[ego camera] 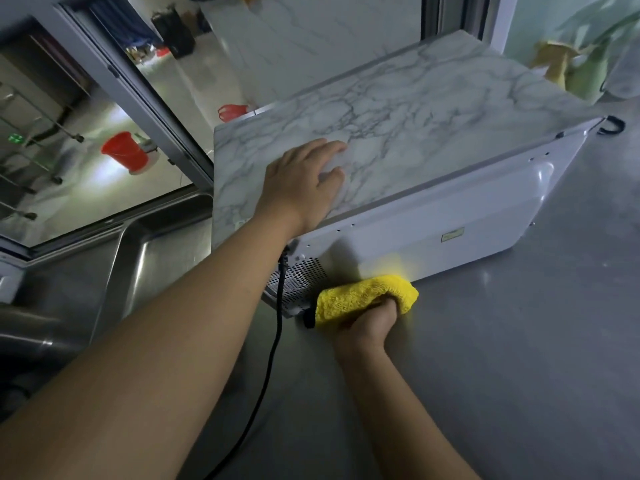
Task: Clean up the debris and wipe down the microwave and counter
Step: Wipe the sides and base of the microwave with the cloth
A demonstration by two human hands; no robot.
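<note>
Microwave (433,216) sits on the grey counter (519,358), its white back panel turned toward the near side and its top covered in a marble pattern. Left of it lies a stainless sink (121,271), and beyond that a window (104,116) shows a red bucket (124,150) outside. At the far right a yellowish cloth (557,64) hangs by the wall. A black power cord (273,358) runs from the microwave's near left corner, beside the vent grille, down across the counter toward the near edge. The left hand (301,181) lies flat on the marble top near its left end, fingers spread and fairly straight, pressing down and holding nothing. The right hand (367,327) is curled round a folded yellow cloth (367,296), which touches the lower edge of the back panel where it meets the counter.
</note>
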